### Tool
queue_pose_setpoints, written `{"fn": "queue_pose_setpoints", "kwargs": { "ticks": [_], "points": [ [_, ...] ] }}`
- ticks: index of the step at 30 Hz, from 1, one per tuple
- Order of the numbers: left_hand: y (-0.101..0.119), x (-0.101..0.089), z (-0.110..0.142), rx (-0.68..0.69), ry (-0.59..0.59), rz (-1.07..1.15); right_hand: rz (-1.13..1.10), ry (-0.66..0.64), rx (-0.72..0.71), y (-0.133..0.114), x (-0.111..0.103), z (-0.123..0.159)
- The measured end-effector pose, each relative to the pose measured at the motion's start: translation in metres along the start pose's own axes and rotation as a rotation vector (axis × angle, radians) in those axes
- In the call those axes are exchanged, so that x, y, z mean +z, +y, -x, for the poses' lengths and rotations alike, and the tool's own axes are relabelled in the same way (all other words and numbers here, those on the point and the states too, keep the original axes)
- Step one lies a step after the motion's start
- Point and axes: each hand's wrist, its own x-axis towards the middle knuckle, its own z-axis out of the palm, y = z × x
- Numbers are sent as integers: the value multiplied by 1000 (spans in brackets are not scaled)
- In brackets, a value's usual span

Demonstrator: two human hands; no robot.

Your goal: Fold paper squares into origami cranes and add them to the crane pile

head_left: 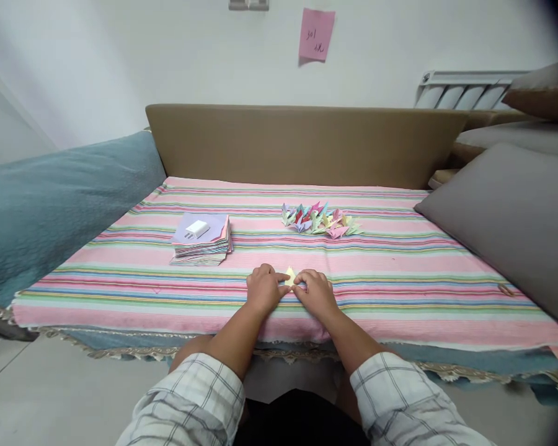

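Observation:
A small pale yellow folded paper (290, 276) lies on the striped cloth (400, 272) near its front edge. My left hand (264, 288) and my right hand (316, 292) press on it from either side, fingers curled and pinching its edges. Most of the paper is hidden under my fingers. A stack of coloured paper sheets (202, 243) lies to the left, with a small white charger (197, 228) on top. Behind my hands is a pile of several folded paper cranes (320, 220) in mixed colours.
A blue-grey blanket (60, 204) rises at the left. A tan sofa back (302, 145) runs behind the cloth. Grey cushions (506, 217) lie at the right. A pink note (317, 34) is stuck on the wall. A radiator (465, 90) stands at the far right.

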Motion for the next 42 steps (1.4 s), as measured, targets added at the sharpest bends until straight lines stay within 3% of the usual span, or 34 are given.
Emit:
{"fn": "queue_pose_setpoints", "kwargs": {
  "ticks": [8,18,25,28,30,35,40,42],
  "points": [
    [-2,4,1,-46,103,45,50,48,-24,-3,-1,5],
    [0,4,1,-64,80,36,64,73,24,-6,2,0],
    [0,2,3,-3,111,150,-235,71,-8,-1,1,-4],
    [-3,7,1,89,149,388,-574,-4,-35,0,4,-6],
    [-3,11,-1,121,135,672,-799,-30,-35,-2,4,-6],
    [5,7,2,-86,62,1459,-1093,-52,-55,-10,-8,-6],
    [10,-8,9,-253,-269,1663,-1162,-160,-40,-21,-28,-11],
    [9,-11,9,-281,-292,1699,-1151,-219,-11,-26,-33,-16]
  ]
}}
